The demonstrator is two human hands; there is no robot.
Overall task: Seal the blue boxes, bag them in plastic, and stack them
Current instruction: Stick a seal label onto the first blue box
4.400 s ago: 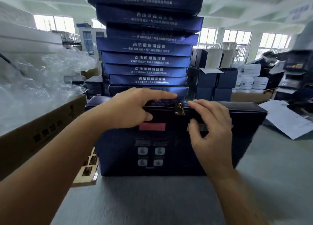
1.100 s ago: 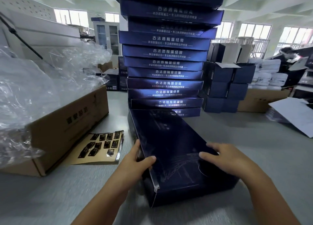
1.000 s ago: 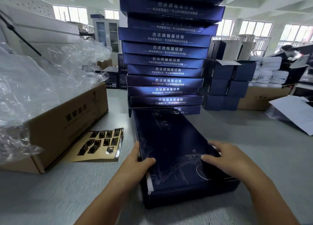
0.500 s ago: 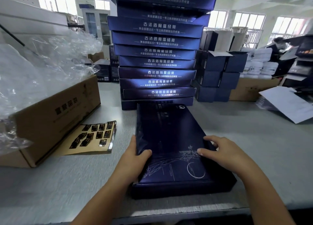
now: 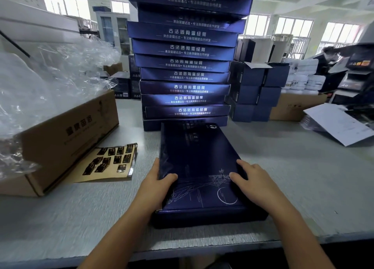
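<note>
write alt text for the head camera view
A left hand grips the left edge of a flat blue box on a grey table; the right hand rests on its top. A tall stack of blue boxes stands behind.

we see grey table: blue box flat near centre, tall stack behind, carton, sticker sheet left, papers right.
</note>
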